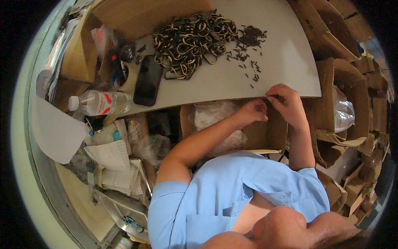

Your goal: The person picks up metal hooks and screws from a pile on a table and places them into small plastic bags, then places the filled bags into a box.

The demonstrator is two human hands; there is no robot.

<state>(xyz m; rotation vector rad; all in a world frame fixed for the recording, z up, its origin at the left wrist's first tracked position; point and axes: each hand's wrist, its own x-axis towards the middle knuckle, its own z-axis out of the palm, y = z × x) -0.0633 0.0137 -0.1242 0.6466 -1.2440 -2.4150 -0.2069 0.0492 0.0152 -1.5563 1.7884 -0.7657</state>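
Small dark screws [250, 37] lie scattered on the counter [290, 50], beside a heap of bronze-coloured metal loops [190, 41]. Near the counter's front edge, the right hand [287, 103] has fingers almost closed together, the left hand [252, 113] has fingers loosely curled; what they hold, I cannot tell.

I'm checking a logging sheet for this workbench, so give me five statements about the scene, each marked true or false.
1. The dark phone lies left of the tangled metal pile. True.
2. Both hands are buried in that pile. False: the left hand and right hand are close together by the near edge of the table.
3. Small screw-like pieces lie scattered right of the pile. True.
4. The clear bottle is right of the phone. False: it is left of it.
5. The person wears a light blue shirt. True.
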